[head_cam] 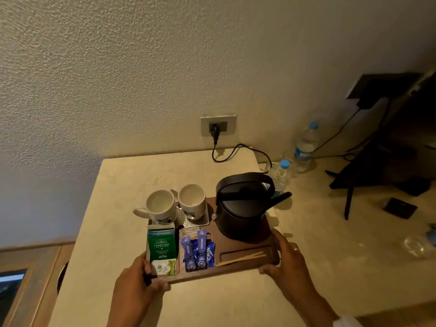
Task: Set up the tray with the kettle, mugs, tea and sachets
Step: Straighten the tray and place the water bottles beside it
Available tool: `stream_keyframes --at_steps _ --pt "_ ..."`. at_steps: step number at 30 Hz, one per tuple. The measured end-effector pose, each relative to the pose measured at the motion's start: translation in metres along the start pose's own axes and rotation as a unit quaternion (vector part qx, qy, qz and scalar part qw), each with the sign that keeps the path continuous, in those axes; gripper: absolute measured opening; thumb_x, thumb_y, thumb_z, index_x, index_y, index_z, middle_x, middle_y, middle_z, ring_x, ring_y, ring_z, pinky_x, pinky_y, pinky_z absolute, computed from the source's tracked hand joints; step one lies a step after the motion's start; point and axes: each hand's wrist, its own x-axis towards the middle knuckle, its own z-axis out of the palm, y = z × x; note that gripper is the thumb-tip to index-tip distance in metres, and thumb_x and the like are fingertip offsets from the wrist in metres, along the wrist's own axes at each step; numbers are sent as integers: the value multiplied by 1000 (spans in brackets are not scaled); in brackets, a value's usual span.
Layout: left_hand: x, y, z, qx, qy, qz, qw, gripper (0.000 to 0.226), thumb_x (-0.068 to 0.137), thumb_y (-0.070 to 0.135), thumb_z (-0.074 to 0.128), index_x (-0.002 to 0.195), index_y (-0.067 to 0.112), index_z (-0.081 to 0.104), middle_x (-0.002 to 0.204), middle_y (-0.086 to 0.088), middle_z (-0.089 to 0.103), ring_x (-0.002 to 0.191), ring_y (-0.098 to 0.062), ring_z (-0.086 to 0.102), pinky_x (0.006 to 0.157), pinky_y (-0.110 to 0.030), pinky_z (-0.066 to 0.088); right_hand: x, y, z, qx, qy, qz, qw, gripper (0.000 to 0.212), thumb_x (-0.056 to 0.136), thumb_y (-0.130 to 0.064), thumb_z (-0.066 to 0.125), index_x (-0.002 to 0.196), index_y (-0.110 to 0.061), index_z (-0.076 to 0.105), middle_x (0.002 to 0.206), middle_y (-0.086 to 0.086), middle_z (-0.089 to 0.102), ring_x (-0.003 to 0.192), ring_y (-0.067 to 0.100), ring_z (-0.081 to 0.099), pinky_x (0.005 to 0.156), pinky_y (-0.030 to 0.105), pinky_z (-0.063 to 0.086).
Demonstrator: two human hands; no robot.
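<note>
Left hand and right hand grip the tray — fingertips hidden underneath.

Bare bench is seen at nine o'clock of the tray, and a wide open strip is left at six o'clock, between the tray's near edge and the bench front. The tray's near corners are taken up by the hands, the left hand at seven o'clock and the right hand at four o'clock. The way in from twelve o'clock is partly barred by the two mugs and the kettle, behind which a cord loops from the wall socket. At two o'clock two water bottles stand close behind the kettle's spout.
</note>
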Motion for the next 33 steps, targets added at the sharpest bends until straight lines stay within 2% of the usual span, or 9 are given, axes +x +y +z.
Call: stream_keyframes --at_steps 4,8,11,15,20,23,26,29,33 --pt "25 8 3 -19 13 39 999 61 53 22 100 80 31 46 75 18 73 71 4 65 52 -21 40 30 -9 -2 10 5 -13 1000 109 64 -32 94 151 -55 32 117 -17 58 113 15 57 92 33 53" --pt "63 22 -1 -30 11 42 999 62 57 13 99 81 26 43 79 10 74 77 -4 69 54 -27 41 59 -15 0 6 19 -39 999 103 63 -34 92 149 -54 37 108 -36 54 105 2 57 83 14 43" --pt "86 30 -1 -30 7 33 999 59 59 11 97 82 22 43 83 6 77 81 -9 71 58 -32 48 83 -22 -1 19 23 -35 999 105 60 -32 91 149 -51 39 109 -31 60 106 5 60 85 17 48" --pt "114 40 -2 -33 2 37 999 57 63 12 97 83 21 45 85 8 76 82 -3 69 57 -24 45 112 -30 -3 42 27 -65 997 102 63 -25 93 137 -68 39 115 -43 64 108 -18 60 81 -2 43" --pt "133 48 -1 -39 1 40 998 55 65 11 96 85 21 46 87 9 75 81 -1 68 58 -22 47 131 -38 -4 37 26 -67 997 99 67 -22 94 151 -38 46 123 -23 67 110 -4 63 89 2 40" --pt "142 51 2 -35 6 42 998 55 65 11 96 84 22 45 86 10 73 80 0 66 58 -25 45 141 -37 -3 31 29 -69 997 97 68 -18 95 153 -28 48 123 -17 66 111 2 62 86 -4 37" --pt "147 53 1 -43 9 41 998 54 67 9 94 85 21 45 86 7 74 80 -3 68 57 -24 46 142 -39 -4 24 31 -73 997 97 69 -19 95 153 -27 47 122 -20 65 109 -6 59 85 -6 35" --pt "145 56 3 -45 13 49 998 54 69 14 95 84 24 44 84 11 73 79 -2 67 56 -21 42 141 -38 -5 29 39 -71 996 97 68 -18 95 152 -28 47 116 -38 54 107 -29 51 83 -9 34" --pt "141 52 9 -56 24 54 997 49 73 16 93 87 28 48 86 16 70 80 -1 66 57 -17 42 140 -39 -5 11 39 -74 996 97 71 -24 93 154 -33 43 117 -31 56 105 -13 53 85 -6 35"
